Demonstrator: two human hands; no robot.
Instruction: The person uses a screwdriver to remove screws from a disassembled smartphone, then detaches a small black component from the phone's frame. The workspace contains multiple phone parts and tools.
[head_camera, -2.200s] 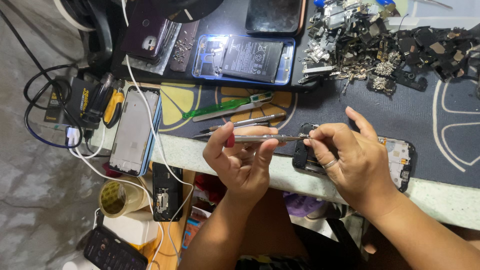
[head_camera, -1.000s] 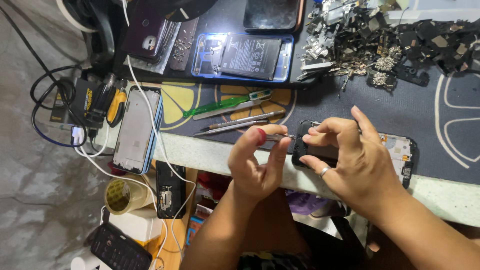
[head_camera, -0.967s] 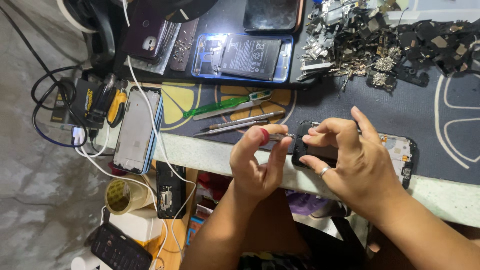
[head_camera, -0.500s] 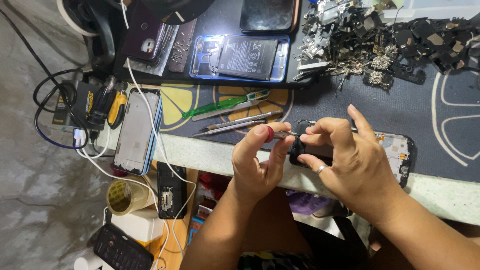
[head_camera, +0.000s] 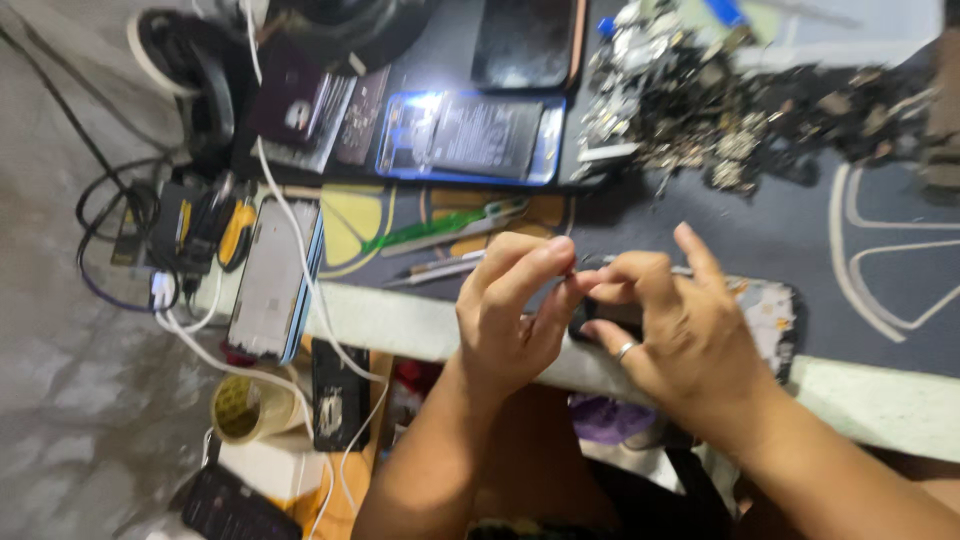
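A: Head view, then. Where exactly are the hands?

B: Both at the near edge of the pale workbench (head_camera: 420, 325), fingertips touching. Left hand (head_camera: 500, 320) pinched narrow, thumb against forefinger; can't tell whether anything tiny sits in that pinch, too blurred. Right hand (head_camera: 685, 345), with a silver ring (head_camera: 624, 351), curled closed around a small black blocky part (head_camera: 600, 316).

A: And beneath that part?

B: Just beside it, half under the right palm, an opened flat phone body with a mottled inside (head_camera: 775, 310), lying on the dark grey mat (head_camera: 880, 230).

A: Step in hand, by the look of it?

B: Probably fine fingertip work on the black part, held over the bench edge, not laid down.

A: Needed for a next move?

B: A steady right grip and a light, exact left pinch. Tools within reach: green-handled slim driver (head_camera: 440, 228) on the mat. Farther back, a blue-framed open phone (head_camera: 470, 135) and a heap of grey metal scraps (head_camera: 720, 110).
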